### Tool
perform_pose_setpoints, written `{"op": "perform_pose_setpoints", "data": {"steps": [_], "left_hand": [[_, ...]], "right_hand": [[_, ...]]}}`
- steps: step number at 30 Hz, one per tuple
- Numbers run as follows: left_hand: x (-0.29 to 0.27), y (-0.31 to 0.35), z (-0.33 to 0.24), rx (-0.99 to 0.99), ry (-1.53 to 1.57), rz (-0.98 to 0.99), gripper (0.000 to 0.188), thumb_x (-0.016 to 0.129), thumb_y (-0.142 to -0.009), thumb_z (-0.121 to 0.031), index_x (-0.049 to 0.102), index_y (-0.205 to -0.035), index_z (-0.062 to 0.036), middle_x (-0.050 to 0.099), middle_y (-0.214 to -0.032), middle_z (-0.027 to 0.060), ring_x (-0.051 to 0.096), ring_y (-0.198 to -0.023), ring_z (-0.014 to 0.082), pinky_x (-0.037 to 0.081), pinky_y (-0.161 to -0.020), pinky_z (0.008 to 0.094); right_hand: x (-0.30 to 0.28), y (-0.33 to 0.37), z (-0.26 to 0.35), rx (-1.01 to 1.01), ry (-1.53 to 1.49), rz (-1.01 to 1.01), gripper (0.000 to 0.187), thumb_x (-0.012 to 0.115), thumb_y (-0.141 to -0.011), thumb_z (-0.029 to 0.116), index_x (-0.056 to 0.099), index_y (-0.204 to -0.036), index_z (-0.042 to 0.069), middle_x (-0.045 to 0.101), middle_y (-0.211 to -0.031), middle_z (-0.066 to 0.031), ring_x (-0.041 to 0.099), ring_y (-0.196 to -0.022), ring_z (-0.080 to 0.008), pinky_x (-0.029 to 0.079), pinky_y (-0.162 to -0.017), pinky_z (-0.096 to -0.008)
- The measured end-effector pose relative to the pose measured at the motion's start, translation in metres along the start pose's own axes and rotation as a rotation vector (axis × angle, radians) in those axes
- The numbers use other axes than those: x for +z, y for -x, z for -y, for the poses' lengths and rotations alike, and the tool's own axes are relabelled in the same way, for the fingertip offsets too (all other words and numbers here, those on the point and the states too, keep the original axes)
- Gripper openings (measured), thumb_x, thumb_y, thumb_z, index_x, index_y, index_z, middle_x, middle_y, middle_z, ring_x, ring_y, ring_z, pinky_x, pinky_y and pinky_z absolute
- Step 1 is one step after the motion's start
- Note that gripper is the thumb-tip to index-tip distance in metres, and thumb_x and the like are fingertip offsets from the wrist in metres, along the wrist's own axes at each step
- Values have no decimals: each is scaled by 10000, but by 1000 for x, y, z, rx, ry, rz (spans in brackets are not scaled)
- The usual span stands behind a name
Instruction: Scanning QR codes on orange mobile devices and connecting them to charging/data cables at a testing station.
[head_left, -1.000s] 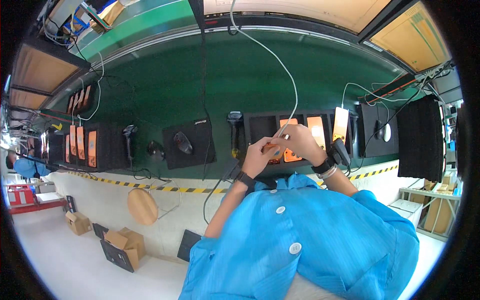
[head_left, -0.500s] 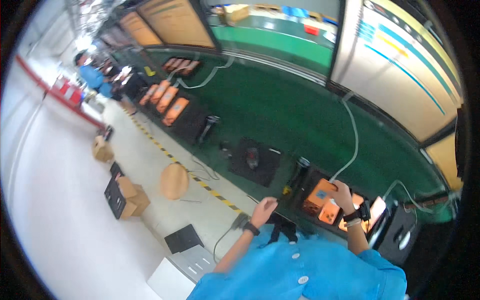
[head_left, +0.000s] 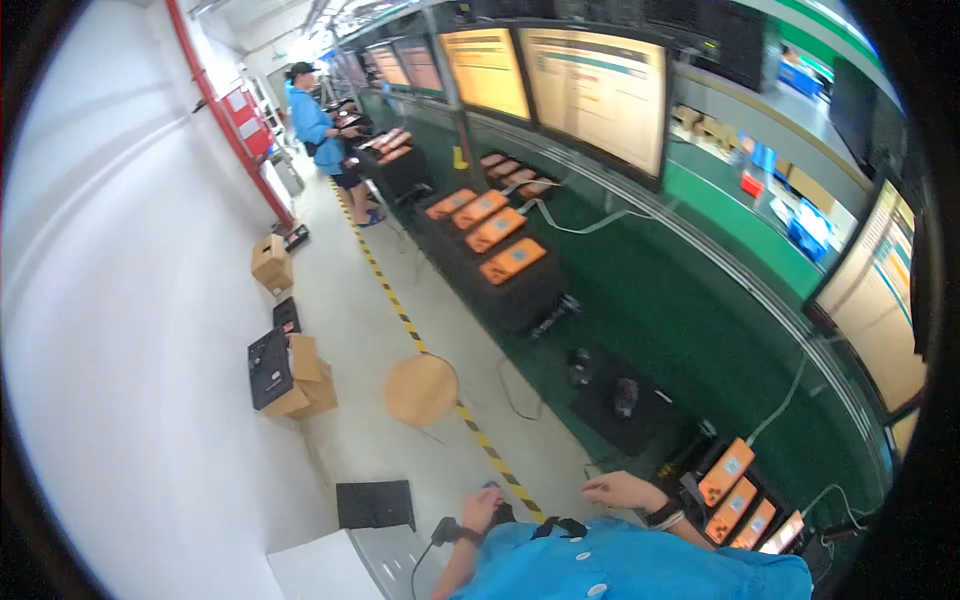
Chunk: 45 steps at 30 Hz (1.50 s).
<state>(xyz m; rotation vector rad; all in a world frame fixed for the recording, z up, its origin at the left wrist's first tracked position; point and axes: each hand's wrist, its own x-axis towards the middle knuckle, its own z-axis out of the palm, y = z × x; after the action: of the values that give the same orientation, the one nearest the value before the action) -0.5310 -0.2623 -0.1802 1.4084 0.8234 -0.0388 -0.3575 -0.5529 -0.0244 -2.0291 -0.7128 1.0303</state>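
Green bench [head_left: 650, 285]; right hand [head_left: 627, 490], fingers [head_left: 599, 489] leftward

Left half brightly lit; wall [head_left: 130, 300] washed out to near white, with faint soft shadow bands seen across it. Light is seen at the far end, where the ceiling [head_left: 325, 25] is partly blown out. Green bench [head_left: 640, 290] rendered dim, detail mostly lost in the black mat [head_left: 640, 430]. A warm glow is given off by the monitors [head_left: 595, 95]; fine text smeared. Slight blur noted on the mouse [head_left: 627, 398] and right hand [head_left: 625, 490]. Straight edges bent by fisheye, metal rail [head_left: 750, 283] visibly curved; corners blacked out by round vignette.
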Motion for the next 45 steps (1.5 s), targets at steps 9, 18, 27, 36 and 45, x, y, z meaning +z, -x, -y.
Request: {"op": "perform_pose_setpoints", "data": {"steps": [9, 18, 27, 36, 45], "left_hand": [[-173, -87, -73, 189, -54, -116, 297, 539, -967, -227, 647, -1109, 10, 702, -970, 87, 649, -877, 153, 507, -808, 292], [-188, -175, -105, 77, 97, 45, 285, 536, -976, -241, 637, -1111, -11, 692, -1002, 68, 636, -910, 149, 499, -816, 288], [-191, -297, -220, -23, 3, 84, 307, 533, -980, -268, 626, -1124, -14, 687, -1048, 84, 635, -939, 154, 484, -838, 285], [-179, -374, -330, 189, 7, 114, 320, 504, -984, -248, 619, -1136, 10, 688, -1028, 98, 638, -953, 166, 485, -839, 294], [-152, -466, -433, 422, -133, 183, 247, 529, -967, -205, 649, -1043, -4, 694, -985, 77, 623, -879, 141, 487, -783, 284]], "right_hand": [[74, -230, 213, -362, 32, 158, 382, 578, -939, 325, 636, -1167, 24, 702, -1012, -133, 665, -893, -222, 509, -789, -351], [-39, -375, 265, -371, -29, -611, 234, 626, -894, 178, 664, -1032, -7, 697, -883, -137, 675, -793, -188, 520, -713, -303], [-199, -470, 213, -118, 344, -1235, 345, 666, -847, 173, 587, -1127, -10, 560, -1164, -194, 533, -1109, -354, 415, -963, -450], [-258, -523, 183, 381, 226, -1065, 563, 592, -879, 420, 556, -1229, -20, 556, -1224, -226, 537, -1146, -384, 401, -1000, -453], [-281, -553, 174, 399, -157, -1113, 432, 552, -899, 485, 703, -1035, 104, 715, -963, -85, 640, -993, -284, 413, -893, -402]]}}
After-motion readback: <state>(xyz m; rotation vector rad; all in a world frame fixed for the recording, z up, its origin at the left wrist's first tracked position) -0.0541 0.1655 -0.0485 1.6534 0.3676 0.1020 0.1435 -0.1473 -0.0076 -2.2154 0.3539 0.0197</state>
